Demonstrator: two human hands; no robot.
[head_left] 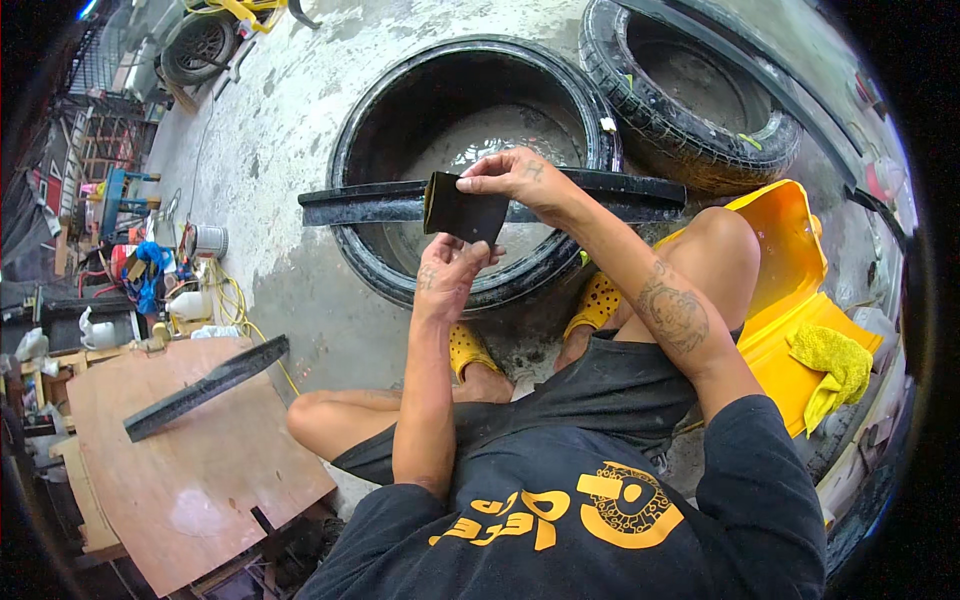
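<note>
A folded dark sheet of sandpaper [468,212], with a yellowish inner side showing at its left edge, is held up between my hands. My left hand [448,278] pinches its lower edge between thumb and fingers. From the right, my right hand [522,182] grips its upper edge. Below them, a long black trim strip [610,190] lies across a tyre [350,130] that rests flat on the floor. Water glistens inside the tyre's ring.
A second tyre [655,140] lies at the upper right. At my right is a yellow plastic panel [780,250] with a yellow cloth [838,375] on it. To the left, a wooden board [210,460] carries another black strip [205,388], near bottles and a yellow cable [238,300].
</note>
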